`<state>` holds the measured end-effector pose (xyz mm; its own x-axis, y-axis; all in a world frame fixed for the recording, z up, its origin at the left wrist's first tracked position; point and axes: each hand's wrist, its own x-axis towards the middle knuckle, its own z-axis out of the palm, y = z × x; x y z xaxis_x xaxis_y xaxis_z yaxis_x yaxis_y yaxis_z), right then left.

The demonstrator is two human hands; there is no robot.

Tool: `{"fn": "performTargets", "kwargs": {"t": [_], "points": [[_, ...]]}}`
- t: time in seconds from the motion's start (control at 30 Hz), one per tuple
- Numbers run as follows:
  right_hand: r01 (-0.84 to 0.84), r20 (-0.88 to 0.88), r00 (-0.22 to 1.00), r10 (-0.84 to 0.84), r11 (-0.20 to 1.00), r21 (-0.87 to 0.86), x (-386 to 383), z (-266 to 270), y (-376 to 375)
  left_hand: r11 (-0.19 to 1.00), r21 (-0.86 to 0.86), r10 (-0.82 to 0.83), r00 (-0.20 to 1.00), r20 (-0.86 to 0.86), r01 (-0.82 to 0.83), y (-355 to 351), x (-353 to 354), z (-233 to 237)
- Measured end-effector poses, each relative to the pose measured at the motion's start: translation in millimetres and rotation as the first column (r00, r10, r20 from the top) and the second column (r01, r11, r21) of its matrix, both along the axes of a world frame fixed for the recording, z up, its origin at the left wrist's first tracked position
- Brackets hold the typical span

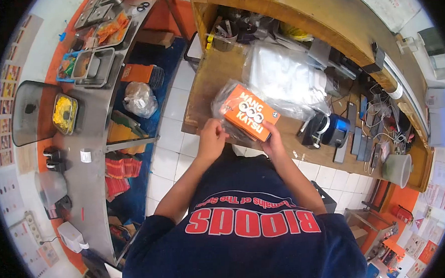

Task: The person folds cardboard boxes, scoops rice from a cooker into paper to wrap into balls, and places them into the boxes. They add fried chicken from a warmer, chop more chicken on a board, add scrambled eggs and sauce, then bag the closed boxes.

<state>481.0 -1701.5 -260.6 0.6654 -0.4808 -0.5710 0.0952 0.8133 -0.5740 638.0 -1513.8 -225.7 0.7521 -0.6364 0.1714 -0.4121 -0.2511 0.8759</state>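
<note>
The left hand [211,139] pinches the bag [222,100] around the box [249,112]; the right hand [273,142] clasps the box's corner above the tabletop [214,74].

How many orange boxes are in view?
2. One orange box, plastic-wrapped, between left hand and right hand; second orange box beside the steel counter. More may be hidden.

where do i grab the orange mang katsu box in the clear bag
Grip the orange Mang Katsu box by its narrow edges, coming from the near side, where the left hand and right hand sit. It is flat, printed face up, and the clear plastic bag around it is loose, so probably pinch through to cardboard.
</note>
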Motion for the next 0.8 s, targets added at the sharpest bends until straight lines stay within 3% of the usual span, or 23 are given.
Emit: {"fn": "performTargets", "kwargs": {"t": [0.07, 0.13, 0.2, 0.23, 0.3, 0.33, 0.37, 0.4, 0.43, 0.5, 0.53, 0.6, 0.63, 0.67, 0.73, 0.77, 0.8], "points": [[0.015, 0.039, 0.999, -0.016, 0.999, 0.031, 3.2, 11.1, -2.7, 0.996, 0.083, -0.035, 0.998, -0.056, 0.040, -7.7, -9.8, 30.1], [-0.012, 0.047, 0.999, 0.007, 0.994, 0.105, 0.7, 15.3, -7.1, 0.997, 0.015, -0.076, 0.985, -0.156, 0.080, -8.8, -10.3, 62.8], [-0.019, 0.026, 1.000, 0.017, 0.998, 0.064, 0.9, 15.3, -7.3, 0.971, -0.238, 0.007, 1.000, 0.014, -0.004, -8.0, -3.7, 73.8], [-0.021, 0.005, 1.000, 0.021, 0.999, 0.029, -0.3, 14.1, -5.2, 0.971, -0.238, 0.008, 1.000, 0.013, -0.005, -12.9, -0.3, 76.6], [-0.023, 0.002, 1.000, 0.023, 1.000, 0.009, 1.1, 11.3, -2.8, 0.902, -0.273, 0.382, 0.913, 0.144, -0.335, -29.4, 10.2, 79.0], [-0.027, 0.001, 1.000, 0.027, 1.000, -0.013, 2.5, 10.0, -2.6, 0.901, -0.274, 0.384, 0.912, 0.145, -0.336, -29.3, 13.0, 51.5], [-0.032, 0.003, 0.999, 0.032, 0.999, -0.015, 4.3, 3.6, -1.5, 0.950, -0.153, 0.278, 0.960, 0.023, -0.272, -25.6, 16.4, 1.6], [-0.014, -0.010, 1.000, 0.014, 1.000, -0.026, 7.8, -1.1, 0.6, 0.982, -0.041, 0.176, 0.978, -0.111, -0.182, -27.3, 20.1, 0.4], [0.005, -0.021, 1.000, -0.006, 0.999, -0.041, 10.9, -4.8, -0.4, 0.982, -0.048, 0.176, 0.978, -0.109, -0.182, -25.3, 19.0, -0.3], [-0.007, -0.013, 1.000, 0.007, 1.000, 0.007, 11.5, -0.6, -3.9, 0.987, 0.112, 0.087, 0.965, 0.248, -0.118, -10.6, -1.6, 6.9], [-0.019, 0.001, 1.000, 0.019, 0.998, 0.061, 12.5, 3.3, -3.9, 0.986, 0.114, 0.091, 0.965, 0.246, -0.122, -7.2, -11.4, 6.9], [-0.017, -0.006, 1.000, 0.017, 0.997, 0.072, 15.9, 8.8, -2.4, 0.986, -0.076, -0.114, 0.933, 0.342, 0.149, -5.2, -24.8, 5.6], [-0.010, -0.012, 1.000, 0.011, 0.997, 0.081, 18.3, 10.9, -2.9, 0.987, -0.077, -0.107, 0.932, 0.346, 0.142, -4.9, -25.4, 3.6], [-0.017, -0.007, 1.000, 0.017, 0.997, 0.078, 19.6, 13.6, -2.7, 0.993, -0.121, 0.024, 0.977, 0.211, 0.002, -5.3, -25.0, 0.1], [-0.004, 0.041, 0.999, -0.001, 0.992, 0.129, 20.2, 16.6, -0.5, 0.947, -0.152, 0.273, 0.958, -0.082, -0.283, -7.0, -23.6, -18.7], [-0.003, 0.018, 1.000, 0.001, 0.989, 0.145, 20.5, 16.7, -0.2, 0.938, -0.211, 0.179, 0.906, -0.384, -0.275, -9.3, -27.8, -58.3], [-0.011, 0.017, 1.000, 0.008, 0.989, 0.146, 22.4, 20.0, 1.0, 0.936, -0.210, 0.186, 0.904, -0.384, -0.282, -11.7, -27.9, -68.7]]}}
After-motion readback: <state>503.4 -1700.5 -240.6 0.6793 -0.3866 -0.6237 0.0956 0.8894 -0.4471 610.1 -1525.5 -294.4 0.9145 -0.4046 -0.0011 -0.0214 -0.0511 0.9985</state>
